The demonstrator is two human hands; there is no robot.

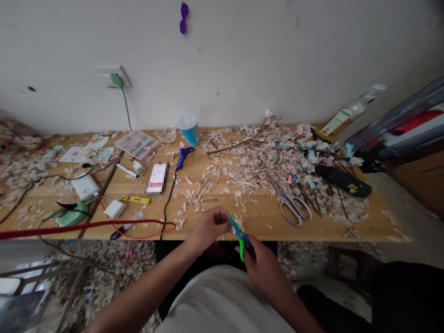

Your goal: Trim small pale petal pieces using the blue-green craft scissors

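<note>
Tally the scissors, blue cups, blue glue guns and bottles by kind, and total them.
Scissors: 2 (green-and-blue scissors in the right hand, grey scissors on the table)
Blue cup: 1
Blue glue gun: 1
Bottle: 1
Total: 5

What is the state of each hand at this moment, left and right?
Left hand: fingers curled in, near the scissor tips; whether it is fully closed or holding something cannot be told.
Right hand: closed on the green-and-blue scissors.
</note>
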